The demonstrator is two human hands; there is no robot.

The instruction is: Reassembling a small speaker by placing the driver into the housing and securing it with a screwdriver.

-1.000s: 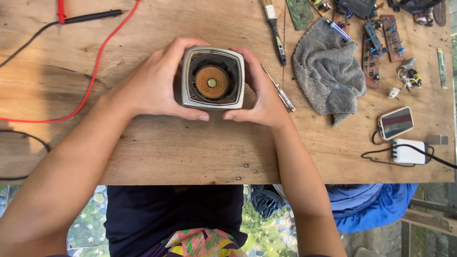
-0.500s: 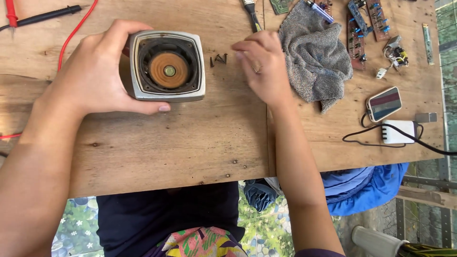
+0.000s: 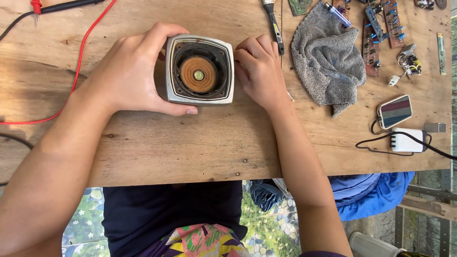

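I see my left hand (image 3: 131, 76) wrapped around the speaker (image 3: 200, 76), thumb along its near edge and fingers over the far edge, clamped on its left side. The speaker sits face up on the wooden table (image 3: 190, 147), near the middle, well back from the near edge. My right hand (image 3: 259, 71) is curled, fingers together, its knuckles pressed against the speaker's right side; I cannot tell whether it pinches anything.

To the right the room is tight. A screwdriver (image 3: 273, 26) lies just beyond my right fingers, and a grey cloth (image 3: 328, 62) lies just beside that hand, its lower corner pointing toward the near edge. Past the cloth are circuit boards (image 3: 381, 28) along the far edge, a phone (image 3: 394, 112) and a white charger (image 3: 407, 140) with a black cable close to the table's right near corner.

To the left, a red lead (image 3: 81, 62) curves past my left wrist toward the left edge, and a black probe (image 3: 71, 4) lies at the far edge.

The widest bare wood is the band between the speaker and the near edge, crossed only by my two forearms.
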